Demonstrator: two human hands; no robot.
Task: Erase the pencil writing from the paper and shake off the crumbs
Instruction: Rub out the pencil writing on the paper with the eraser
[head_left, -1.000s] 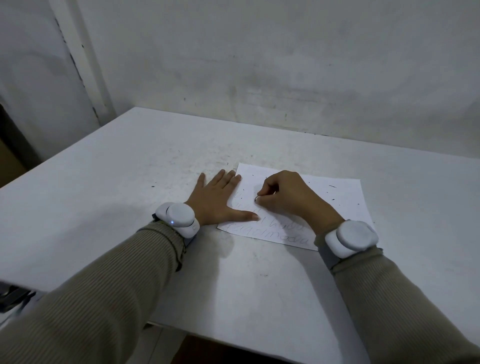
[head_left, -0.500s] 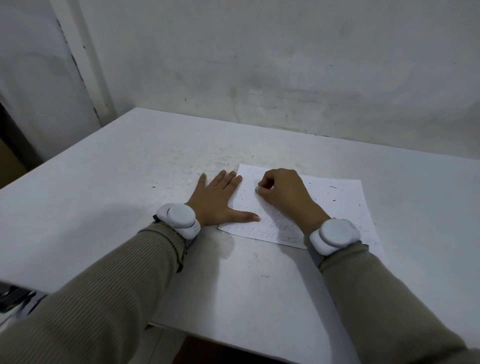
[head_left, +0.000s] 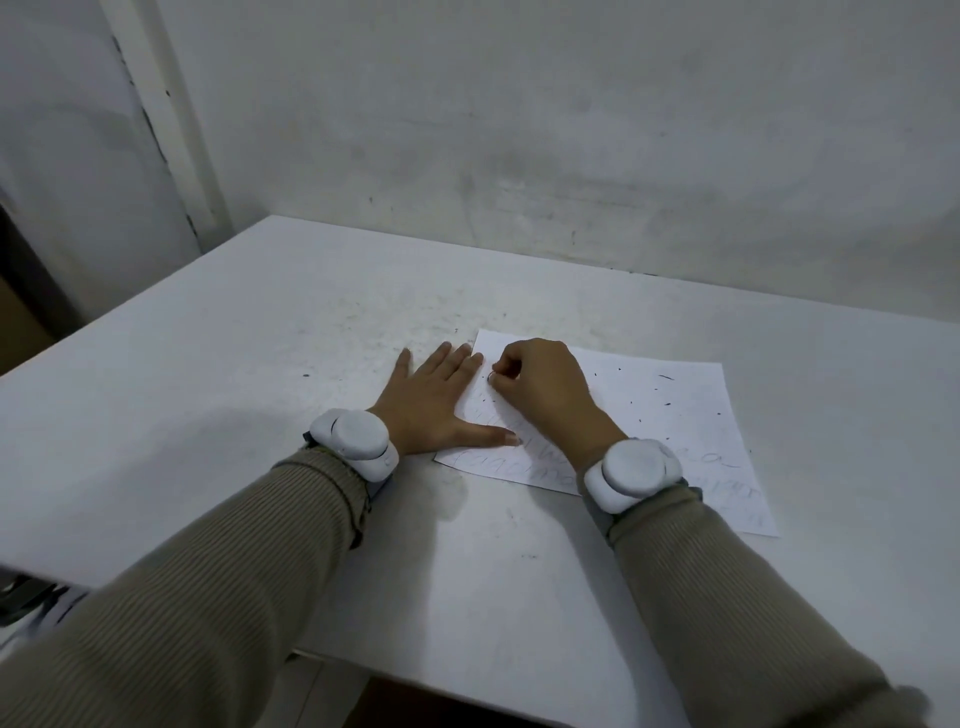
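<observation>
Table: paper lies flat, right of centre. Your left hand, fingers straight, pins its left edge. Your right hand, fingers curled, pinches what looks like the eraser, mostly hidden. Upper part looks erased; writing left on the lower lines. Crumbs not yet shaken off.

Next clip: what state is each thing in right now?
Paper: flat on table, writing remaining along near edge.
Crumbs: scattered over paper's right part.
Left hand: flat, fingers spread, pressing paper's left edge.
Right hand: curled, pinching eraser, mostly hidden, against paper.
</observation>
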